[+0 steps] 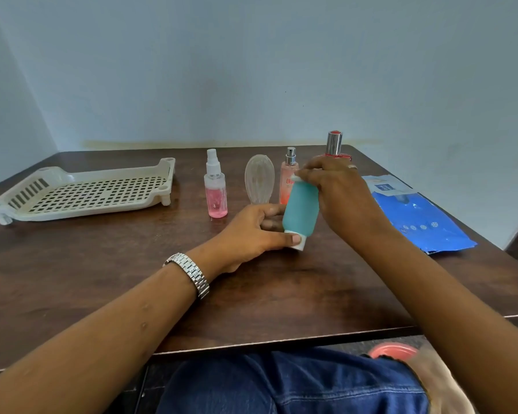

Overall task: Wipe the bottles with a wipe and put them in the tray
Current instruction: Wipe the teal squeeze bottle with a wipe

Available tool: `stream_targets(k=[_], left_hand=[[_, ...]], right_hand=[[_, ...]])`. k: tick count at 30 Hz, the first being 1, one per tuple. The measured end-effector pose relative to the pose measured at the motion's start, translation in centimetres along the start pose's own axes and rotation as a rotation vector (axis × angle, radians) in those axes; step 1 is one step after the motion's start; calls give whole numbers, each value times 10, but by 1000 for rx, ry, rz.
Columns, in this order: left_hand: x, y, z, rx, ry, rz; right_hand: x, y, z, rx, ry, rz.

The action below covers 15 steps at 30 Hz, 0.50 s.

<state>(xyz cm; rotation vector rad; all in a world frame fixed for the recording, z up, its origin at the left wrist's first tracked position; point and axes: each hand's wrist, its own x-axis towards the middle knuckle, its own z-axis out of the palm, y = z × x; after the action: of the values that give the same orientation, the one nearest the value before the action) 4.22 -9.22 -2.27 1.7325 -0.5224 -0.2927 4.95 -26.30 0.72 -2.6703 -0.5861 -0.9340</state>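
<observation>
gripping teal bottle [299, 210] with fingers of left hand [251, 231], right hand [341, 192], before "eng" perfume [286, 189].

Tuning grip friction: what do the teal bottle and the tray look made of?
Teal bottle: probably soft silicone or matte plastic; frosted surface, no glare. Tray: rigid cream plastic, likely moulded; perforated grid, slight sheen.

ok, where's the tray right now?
In the head view the tray sits on the far-left part of the table, left of the pink spray bottle and not touching it; no bottle is in it yet.
</observation>
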Motion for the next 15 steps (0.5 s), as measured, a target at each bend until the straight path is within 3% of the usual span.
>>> stream_targets(k=[3,9,11,15], left_hand=[[0,0,0,8,11,0],[1,-3,1,-7,91,4],[0,-2,1,44,118,1],[-2,-1,4,73,127,44]], right_hand=[[-3,-15,-6,-80,-72,-7],[-28,-57,-14,-461,-330,-325],[-32,-66,-14,-492,-373,-318],[-25,-62,-12,-461,-254,-249]])
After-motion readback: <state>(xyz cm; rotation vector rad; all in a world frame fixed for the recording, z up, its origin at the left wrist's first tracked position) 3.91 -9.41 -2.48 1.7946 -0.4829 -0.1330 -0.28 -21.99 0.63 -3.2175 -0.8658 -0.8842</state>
